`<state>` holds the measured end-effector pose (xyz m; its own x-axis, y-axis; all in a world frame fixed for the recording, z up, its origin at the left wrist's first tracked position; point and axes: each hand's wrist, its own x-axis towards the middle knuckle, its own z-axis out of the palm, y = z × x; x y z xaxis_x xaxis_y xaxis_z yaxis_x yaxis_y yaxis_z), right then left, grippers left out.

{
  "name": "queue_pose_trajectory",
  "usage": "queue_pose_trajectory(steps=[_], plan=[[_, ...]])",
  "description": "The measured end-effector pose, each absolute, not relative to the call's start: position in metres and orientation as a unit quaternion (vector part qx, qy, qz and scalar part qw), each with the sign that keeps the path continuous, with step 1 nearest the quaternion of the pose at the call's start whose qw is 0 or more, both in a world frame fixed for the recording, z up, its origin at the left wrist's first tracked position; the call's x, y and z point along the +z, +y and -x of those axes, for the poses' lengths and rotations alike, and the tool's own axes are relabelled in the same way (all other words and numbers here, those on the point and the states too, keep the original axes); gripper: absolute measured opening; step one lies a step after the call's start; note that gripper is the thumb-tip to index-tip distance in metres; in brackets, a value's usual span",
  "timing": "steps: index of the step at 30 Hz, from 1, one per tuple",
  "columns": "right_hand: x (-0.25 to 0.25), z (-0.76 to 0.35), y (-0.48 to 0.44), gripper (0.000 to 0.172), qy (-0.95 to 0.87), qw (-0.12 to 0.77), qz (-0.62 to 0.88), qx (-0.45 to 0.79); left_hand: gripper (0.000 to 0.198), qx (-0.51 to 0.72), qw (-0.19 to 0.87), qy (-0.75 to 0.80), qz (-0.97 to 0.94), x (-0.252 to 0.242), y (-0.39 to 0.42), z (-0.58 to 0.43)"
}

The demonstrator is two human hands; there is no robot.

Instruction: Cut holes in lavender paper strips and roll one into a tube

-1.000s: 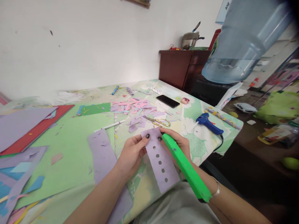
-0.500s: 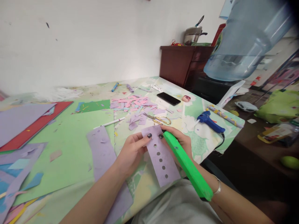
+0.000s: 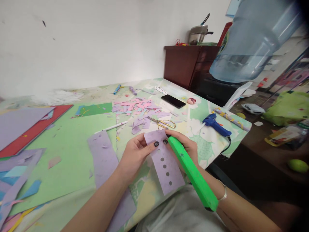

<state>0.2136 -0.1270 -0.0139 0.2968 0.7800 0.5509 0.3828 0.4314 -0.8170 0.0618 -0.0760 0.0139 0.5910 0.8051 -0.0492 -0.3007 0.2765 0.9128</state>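
My left hand (image 3: 134,156) pinches the upper left edge of a lilac paper strip (image 3: 165,167) that has a row of round holes down its middle. My right hand (image 3: 188,146) is closed round a long bright green tool (image 3: 193,174), whose front end meets the strip's top right edge near my thumb. Both hands hover over the near edge of the table (image 3: 205,145). Gold-handled scissors (image 3: 163,123) lie just beyond my fingers.
Pink and lilac paper scraps (image 3: 137,108) lie in a heap mid-table, beside a white pen (image 3: 111,127). A blue glue gun (image 3: 214,125), a black phone (image 3: 173,101) and coloured sheets (image 3: 29,125) are around. A water bottle (image 3: 253,42) and a wooden cabinet (image 3: 188,67) stand on the right.
My left thumb has slid a little to the right along the strip's top toward the green tool. The strip and tool have hardly shifted.
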Motion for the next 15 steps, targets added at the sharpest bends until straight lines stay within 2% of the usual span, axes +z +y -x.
queue_pose_trajectory(steps=[8,13,15], plan=[[-0.0149,-0.2126,-0.1268,0.032,-0.587,0.617,0.498,0.166,0.028,0.392,0.705,0.29,-0.515,0.0097,-0.0768,-0.0623],[-0.0145,-0.212,-0.1267,0.032,-0.593,0.609,0.497,0.172,0.019,0.414,0.676,0.321,-0.519,0.0109,-0.0779,-0.0645],[-0.0153,-0.213,-0.1261,0.032,-0.593,0.61,0.498,0.171,0.022,0.426,0.667,0.339,-0.509,0.0143,-0.0784,-0.065]])
